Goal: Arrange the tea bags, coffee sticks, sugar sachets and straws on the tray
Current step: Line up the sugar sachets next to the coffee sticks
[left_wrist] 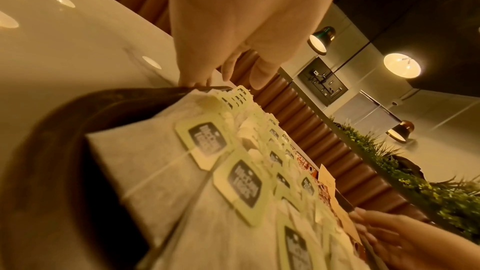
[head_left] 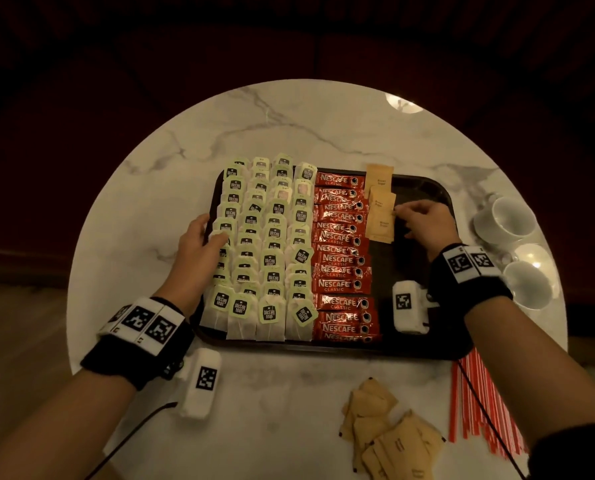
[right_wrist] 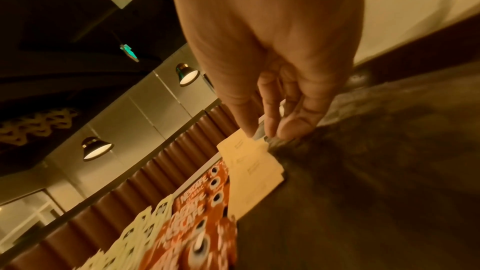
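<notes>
At the bottom of the head view, nearest the person, a loose heap of brown sugar sachets (head_left: 389,434) lies on the round marble table (head_left: 289,133), and just right of it, at the lower right of the frame, a bundle of red-and-white straws (head_left: 479,403) lies fanned on the table beside the near right corner of the dark tray (head_left: 424,344). Above these, in the middle of the frame, the tray carries four columns of McCoy tea bags (head_left: 265,244) with green tags on its left part, and a column of red Nescafé coffee sticks (head_left: 341,258) just right of them. Right of the sticks, in the upper part of the tray, three brown sugar sachets (head_left: 381,206) overlap in a short column; the farthest one sticks out over the tray's far rim. The right hand (head_left: 424,223) is over the bare right part of the tray, its thumb and fingertips (right_wrist: 272,124) pinching the right edge of the middle sachet of that column. The left hand (head_left: 199,247) lies at the tray's left edge with straight fingers resting on the outermost tea bag column, holding nothing; the left wrist view shows fingertips (left_wrist: 197,81) touching the tray's rim (left_wrist: 78,110). At the right edge of the frame, beyond the tray, white cups (head_left: 507,220) stand on the table.
</notes>
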Demonstrator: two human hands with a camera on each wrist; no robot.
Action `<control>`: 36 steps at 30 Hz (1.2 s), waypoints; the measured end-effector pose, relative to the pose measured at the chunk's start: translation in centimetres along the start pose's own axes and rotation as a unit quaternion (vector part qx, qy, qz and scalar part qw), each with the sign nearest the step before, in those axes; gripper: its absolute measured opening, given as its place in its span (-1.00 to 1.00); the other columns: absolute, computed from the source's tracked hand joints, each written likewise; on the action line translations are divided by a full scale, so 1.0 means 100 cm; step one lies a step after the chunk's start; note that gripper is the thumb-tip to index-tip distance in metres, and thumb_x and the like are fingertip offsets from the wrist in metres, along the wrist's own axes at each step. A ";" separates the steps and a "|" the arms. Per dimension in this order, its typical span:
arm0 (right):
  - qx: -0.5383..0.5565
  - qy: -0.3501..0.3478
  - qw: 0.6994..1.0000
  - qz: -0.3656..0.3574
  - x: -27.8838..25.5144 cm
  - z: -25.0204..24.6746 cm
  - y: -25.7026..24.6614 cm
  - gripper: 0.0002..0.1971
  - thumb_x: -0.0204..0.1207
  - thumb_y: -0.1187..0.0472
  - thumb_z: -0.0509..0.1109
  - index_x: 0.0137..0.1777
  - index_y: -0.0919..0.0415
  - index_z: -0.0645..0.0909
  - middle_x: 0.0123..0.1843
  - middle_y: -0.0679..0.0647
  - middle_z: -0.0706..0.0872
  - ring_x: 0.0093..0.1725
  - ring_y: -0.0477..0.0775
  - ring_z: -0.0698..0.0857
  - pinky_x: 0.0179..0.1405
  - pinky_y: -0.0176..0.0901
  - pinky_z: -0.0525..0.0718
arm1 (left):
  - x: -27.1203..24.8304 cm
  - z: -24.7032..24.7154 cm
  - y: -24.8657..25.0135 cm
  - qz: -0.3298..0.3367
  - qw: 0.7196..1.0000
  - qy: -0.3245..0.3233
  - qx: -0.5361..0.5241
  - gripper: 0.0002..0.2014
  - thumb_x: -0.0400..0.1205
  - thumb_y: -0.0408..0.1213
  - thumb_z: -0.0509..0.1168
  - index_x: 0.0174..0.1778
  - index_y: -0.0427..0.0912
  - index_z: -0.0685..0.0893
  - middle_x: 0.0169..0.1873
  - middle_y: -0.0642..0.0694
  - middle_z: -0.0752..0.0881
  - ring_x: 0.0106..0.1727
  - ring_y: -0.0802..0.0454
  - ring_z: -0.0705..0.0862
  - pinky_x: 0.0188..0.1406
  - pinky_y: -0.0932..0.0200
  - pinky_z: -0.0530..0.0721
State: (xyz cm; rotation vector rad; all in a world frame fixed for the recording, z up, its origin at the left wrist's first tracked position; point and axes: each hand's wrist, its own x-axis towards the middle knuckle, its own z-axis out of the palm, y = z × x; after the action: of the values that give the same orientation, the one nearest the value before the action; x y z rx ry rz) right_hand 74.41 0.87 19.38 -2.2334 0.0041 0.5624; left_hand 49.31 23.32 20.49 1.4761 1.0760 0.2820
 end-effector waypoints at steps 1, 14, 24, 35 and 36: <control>0.010 -0.010 1.000 0.001 0.003 0.001 -0.005 -0.77 0.62 0.07 0.41 0.15 0.19 0.70 -0.01 -0.01 0.71 -0.17 -0.08 0.64 0.06 -0.03 0.72 | -0.001 0.000 -0.001 -0.001 1.000 -0.018 -0.006 -0.54 0.73 -0.32 0.18 0.58 -0.05 0.36 0.19 0.14 0.58 0.19 0.11 0.60 0.22 0.09 0.55; 0.011 -0.068 0.997 0.036 0.018 0.002 -0.031 -0.72 0.67 0.27 0.31 0.32 0.32 0.61 0.11 0.09 0.60 -0.02 0.02 0.57 -0.07 -0.09 0.52 | -0.006 -0.003 -0.001 -0.018 0.994 -0.084 -0.066 -0.68 0.76 -0.35 0.14 0.06 0.29 0.51 -0.02 0.32 0.68 -0.09 0.45 0.70 -0.17 0.35 0.63; -0.001 -0.063 0.998 0.029 0.016 -0.001 -0.022 -0.83 0.66 0.24 0.33 0.18 0.26 0.64 0.11 0.10 0.64 0.05 0.04 0.59 -0.02 -0.13 0.53 | -0.007 -0.004 -0.001 -0.014 0.994 -0.086 -0.060 -0.67 0.76 -0.36 0.14 0.00 0.29 0.54 -0.02 0.29 0.69 -0.07 0.39 0.71 -0.15 0.31 0.66; -0.029 -0.056 0.998 0.013 0.011 0.000 0.001 -0.96 0.62 0.24 0.41 -0.06 0.14 0.64 0.02 0.07 0.72 -0.01 0.00 0.67 0.13 -0.04 0.72 | -0.006 -0.003 -0.003 -0.027 0.995 -0.078 -0.056 -0.71 0.75 -0.34 0.15 0.28 0.15 0.52 0.08 0.23 0.70 0.05 0.30 0.71 -0.07 0.24 0.66; -0.029 -0.056 0.998 0.013 0.010 0.000 0.000 -0.97 0.63 0.24 0.40 0.00 0.16 0.65 0.05 0.08 0.72 0.01 0.00 0.67 0.11 -0.06 0.70 | -0.006 -0.003 -0.003 -0.026 0.995 -0.079 -0.055 -0.71 0.76 -0.34 0.15 0.28 0.14 0.52 0.08 0.24 0.70 0.03 0.32 0.71 -0.09 0.25 0.66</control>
State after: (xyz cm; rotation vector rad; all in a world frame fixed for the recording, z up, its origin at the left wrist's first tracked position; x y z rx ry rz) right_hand 75.32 1.02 18.96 -2.2567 -0.0418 0.7092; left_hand 48.63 23.06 20.56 1.3468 0.9561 0.1812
